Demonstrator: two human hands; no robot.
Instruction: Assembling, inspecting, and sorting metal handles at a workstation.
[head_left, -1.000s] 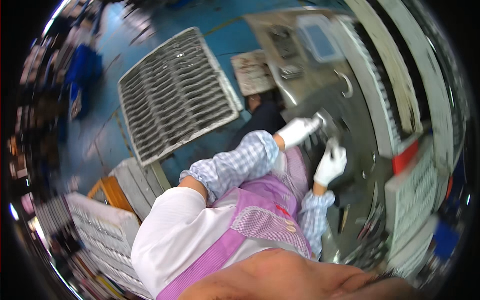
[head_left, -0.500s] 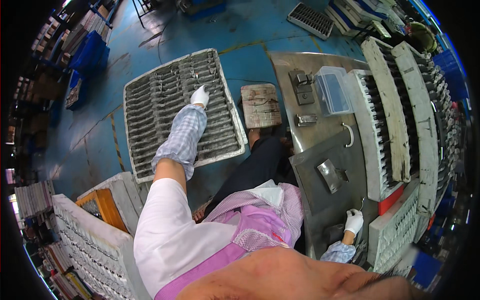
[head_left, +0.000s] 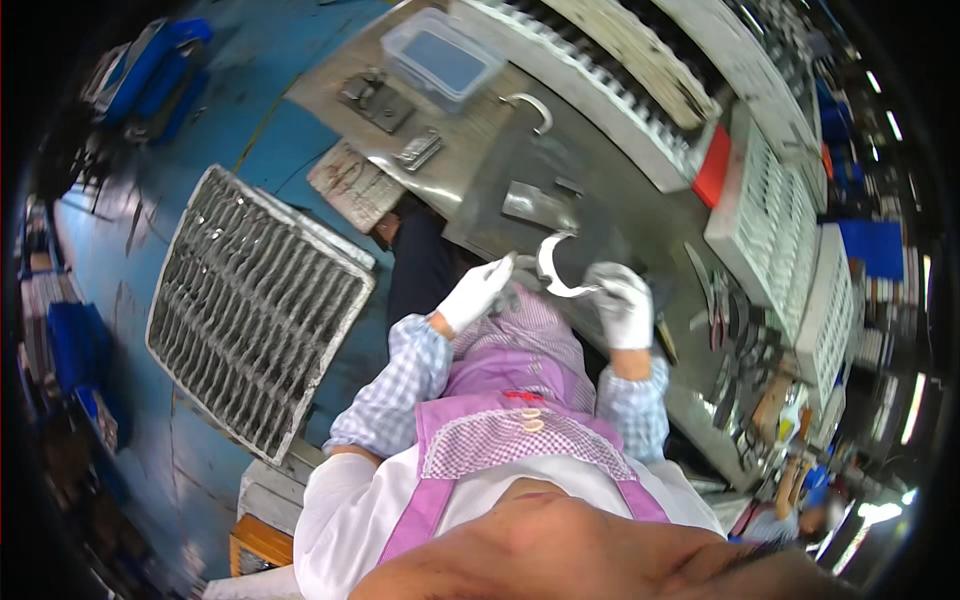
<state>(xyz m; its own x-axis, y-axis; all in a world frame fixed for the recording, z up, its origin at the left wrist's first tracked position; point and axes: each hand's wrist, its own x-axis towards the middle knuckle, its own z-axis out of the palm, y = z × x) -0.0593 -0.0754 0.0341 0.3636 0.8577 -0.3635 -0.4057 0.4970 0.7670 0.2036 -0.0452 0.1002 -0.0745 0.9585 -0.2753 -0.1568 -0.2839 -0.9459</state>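
Note:
In front of my apron, over the near edge of the metal table, my right hand (head_left: 622,302) in a white glove pinches the lower end of a shiny C-shaped metal piece (head_left: 547,262). The piece's open side faces right. My left hand (head_left: 476,296), gloved too, is just left of the curve with thumb and fingers pressed together. Something small and greyish shows at its fingertips, too unclear to name. Beyond the hands, a bent metal plate (head_left: 538,207) lies on the dark mat (head_left: 490,190). A second curved metal piece (head_left: 535,108) rests farther back.
A clear plastic box (head_left: 445,60), a metal fixture block (head_left: 375,100) and a small metal block (head_left: 418,150) stand on the table. White slotted trays (head_left: 765,215) line its far side. Pliers (head_left: 718,300) lie at right. A grey slotted tray (head_left: 255,315) sits left, beside a worn stool (head_left: 355,185).
My view has swung to the right. My left hand has come from the slotted tray to my front, and the right hand from the table; the C-shaped piece is now held between them.

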